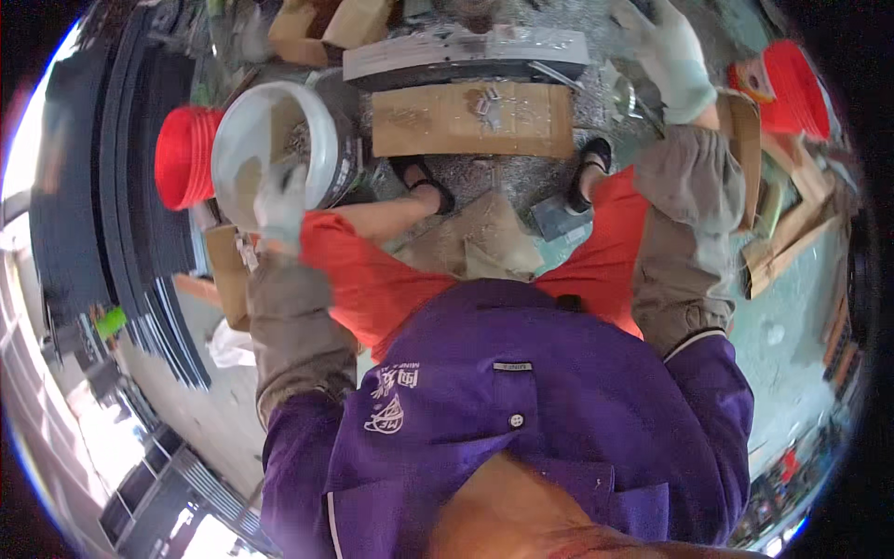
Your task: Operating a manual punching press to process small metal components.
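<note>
Your gloved left hand (280,203) is overlapping the near side of the white bucket (326,130), its blurred fingers pointing toward small dark pieces (298,142) that are lying inside, just beyond them; you are showing too little to tell how far that grip is opening or whether it is holding anything. Your gloved right hand (678,70) is extending forward, well apart from the bucket, near the long pale bars (447,58); its blurred grip is likewise leaving its opening and any hold unclear.
</note>
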The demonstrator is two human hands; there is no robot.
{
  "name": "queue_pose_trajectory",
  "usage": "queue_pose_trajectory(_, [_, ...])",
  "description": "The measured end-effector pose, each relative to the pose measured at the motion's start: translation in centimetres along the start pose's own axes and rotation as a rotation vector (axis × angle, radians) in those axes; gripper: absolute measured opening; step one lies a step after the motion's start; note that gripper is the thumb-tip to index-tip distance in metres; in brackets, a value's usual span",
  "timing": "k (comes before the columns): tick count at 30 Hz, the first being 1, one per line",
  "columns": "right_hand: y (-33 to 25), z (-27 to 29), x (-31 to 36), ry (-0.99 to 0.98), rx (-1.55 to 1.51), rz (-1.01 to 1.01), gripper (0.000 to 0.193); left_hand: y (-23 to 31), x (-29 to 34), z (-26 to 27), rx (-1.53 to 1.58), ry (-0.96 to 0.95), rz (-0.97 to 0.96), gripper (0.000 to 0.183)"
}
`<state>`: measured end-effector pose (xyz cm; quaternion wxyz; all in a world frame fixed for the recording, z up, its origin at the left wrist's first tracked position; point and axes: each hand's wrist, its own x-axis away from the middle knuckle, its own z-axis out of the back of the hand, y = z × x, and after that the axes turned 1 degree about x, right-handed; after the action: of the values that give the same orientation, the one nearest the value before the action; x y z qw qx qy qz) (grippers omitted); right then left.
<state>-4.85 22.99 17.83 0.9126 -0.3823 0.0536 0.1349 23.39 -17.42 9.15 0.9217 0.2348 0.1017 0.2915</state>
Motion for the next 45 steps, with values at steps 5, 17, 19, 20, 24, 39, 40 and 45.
queue_pose_trajectory(5, [-2.1, 1.5, 1.1, -0.037, 0.075, -0.087, 0.030, 12.6, -2.1, -11.9, 0.054, -0.377, -0.291, 0.031])
queue_pose_trajectory(17, [-3.3, 2.9, 1.7, -0.070, 0.039, -0.106, 0.037, 17.0, -7.1, -25.4, -0.111, -0.502, -0.267, 0.038])
queue_pose_trajectory(19, [-3.0, 2.8, 1.6, -0.076, 0.033, -0.100, 0.037, 16.6, -7.4, -25.5, -0.100, -0.531, -0.283, 0.037])
queue_pose_trajectory(20, [-2.9, 2.7, 1.6, -0.086, 0.030, -0.086, 0.038, 16.3, -7.5, -25.5, 0.063, -0.582, -0.181, 0.034])
queue_pose_trajectory(24, [-3.0, 2.7, 1.6, -0.060, 0.032, -0.054, 0.039, 14.3, -7.6, -25.9, 0.529, -0.629, 0.041, 0.022])
queue_pose_trajectory(39, [-3.1, 2.8, 1.8, -0.061, 0.078, -0.099, 0.037, 12.0, -6.9, -25.2, 0.515, -0.640, -0.107, 0.027])
queue_pose_trajectory(40, [-2.9, 2.9, 1.8, -0.059, 0.088, -0.096, 0.037, 12.6, -6.6, -25.1, 0.518, -0.649, -0.106, 0.027])
queue_pose_trajectory(45, [-3.0, 2.4, 1.9, -0.012, 0.120, -0.027, 0.037, 13.8, -5.7, -23.2, -0.015, -0.403, -0.507, 0.026])
